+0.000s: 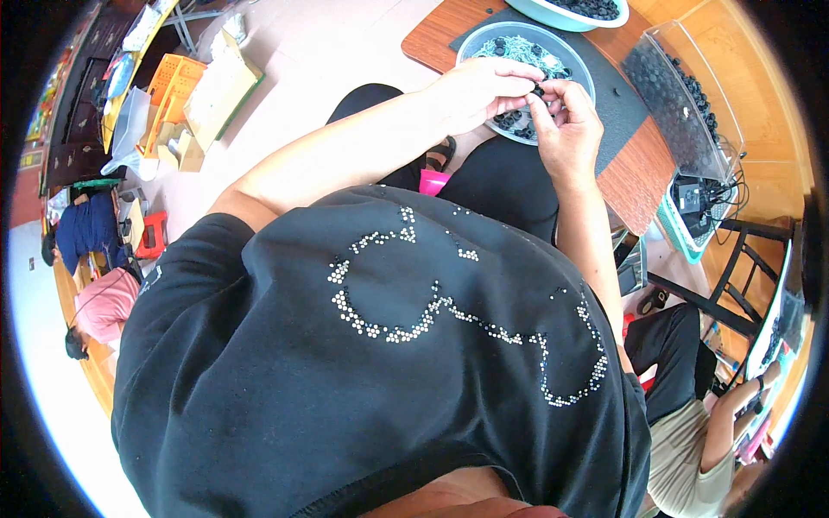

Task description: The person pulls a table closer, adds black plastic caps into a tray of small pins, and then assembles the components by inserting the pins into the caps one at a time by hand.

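Observation:
Over a round translucent bowl (585, 67), my two hands meet with their fingertips together. Between them is a small round black part (538, 90), partly covered by fingers, its exact kind not clear. My left hand (489, 88) pinches it from the left side. From the right, my right hand (570, 125) grips it between thumb and forefinger, the other fingers curled. Inside the bowl lie light-blue stringy pieces (518, 48) and, towards me, several small black parts (515, 126).
The bowl rests on a dark mat (623, 112) on a wooden table (637, 186). Behind it stands a pale-blue basin (561, 15) of black parts. A clear bin (678, 108) and a turquoise basket (688, 239) with cables are at right. Other people sit right and far left.

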